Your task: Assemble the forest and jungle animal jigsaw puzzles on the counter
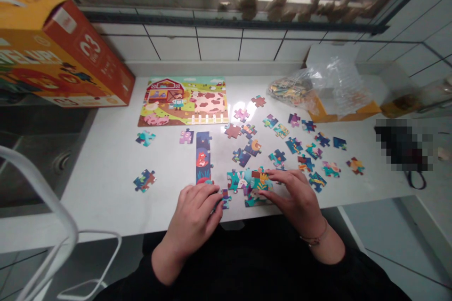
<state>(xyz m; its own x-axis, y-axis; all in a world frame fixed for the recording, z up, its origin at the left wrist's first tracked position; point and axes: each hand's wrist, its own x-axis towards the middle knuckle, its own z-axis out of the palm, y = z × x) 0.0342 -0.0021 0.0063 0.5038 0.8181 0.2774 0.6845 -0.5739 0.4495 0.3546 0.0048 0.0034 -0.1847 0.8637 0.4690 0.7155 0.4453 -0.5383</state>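
Observation:
My left hand (196, 211) is closed at the lower end of a joined vertical strip of puzzle pieces (203, 156), which shows a red fox. A small blue and purple puzzle piece (226, 199) pokes out by its thumb and fingertips; the fingers hide part of it. My right hand (298, 195) pinches a teal puzzle piece with yellow leaves (260, 179) between thumb and fingers. That piece lies over or against a joined group with a white rabbit (241, 179); I cannot tell whether it is locked in.
Several loose puzzle pieces (278, 157) are spread to the right, a few to the left (144, 180). A farm picture board (183, 102) lies at the back. An orange box (88, 51) stands left; a plastic bag of pieces (293, 91) sits by an open box (360, 110).

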